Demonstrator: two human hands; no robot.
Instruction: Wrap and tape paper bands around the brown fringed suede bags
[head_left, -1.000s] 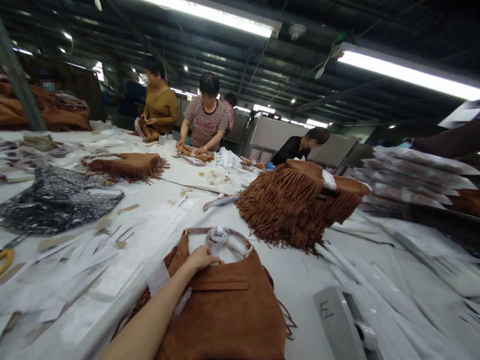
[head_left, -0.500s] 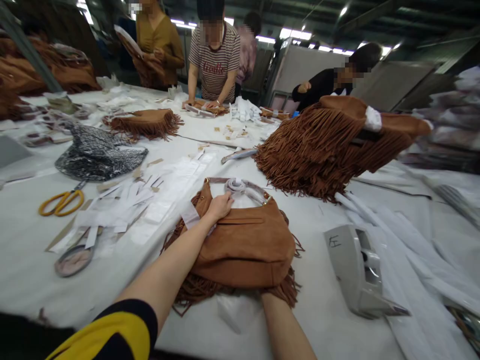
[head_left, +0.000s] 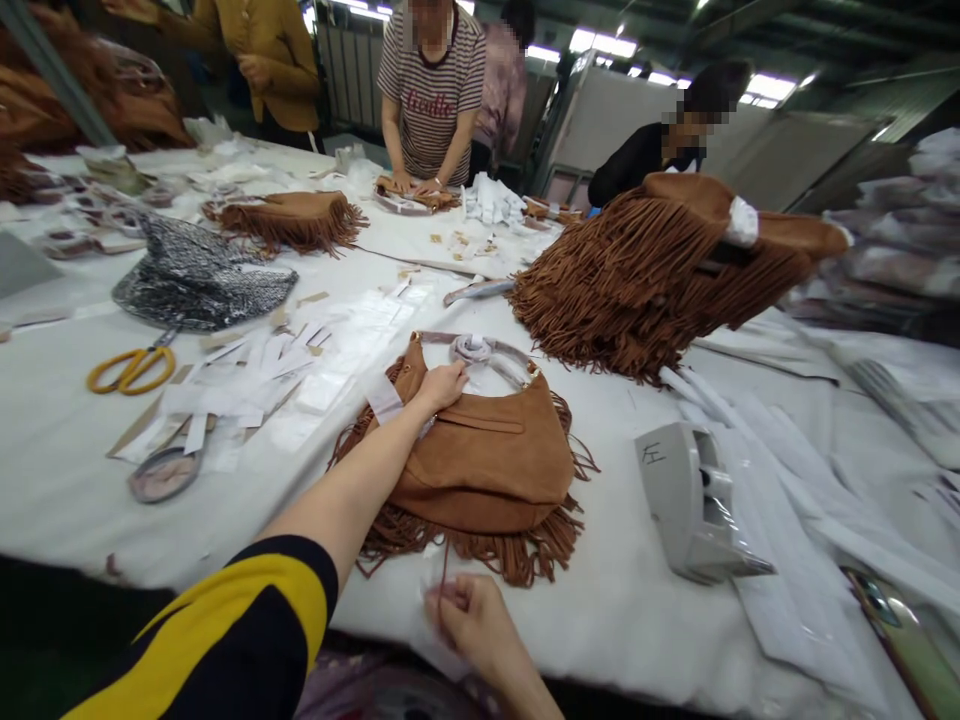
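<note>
A brown suede handbag [head_left: 491, 465] lies on the white-covered table in front of me, fringe spreading round its sides and lower edge. Its handle [head_left: 514, 350] is wrapped and points away from me. My left hand [head_left: 446, 384] is closed on the bag's top edge, by the rolled wrapping at the handle; its fingertips are partly hidden. Below the bag, at the table's front edge, my right hand [head_left: 476, 615] pinches a thin fringe strand [head_left: 444, 565] that hangs from the bag. Something clear, like thin plastic, shows beside those fingers, blurred.
Yellow-handled scissors [head_left: 131, 370], paper strips [head_left: 255, 375] and a tape roll [head_left: 166, 472] lie left. A grey tape dispenser [head_left: 686, 500], plastic sleeves [head_left: 802, 560] and a phone [head_left: 900, 640] are right. Behind rises a pile of fringed bags [head_left: 622, 280]. Several people stand beyond the table.
My right hand has come out from under the bag's lower right and now pinches a strand near the table edge. The bag lies flatter. My left hand keeps its hold.
</note>
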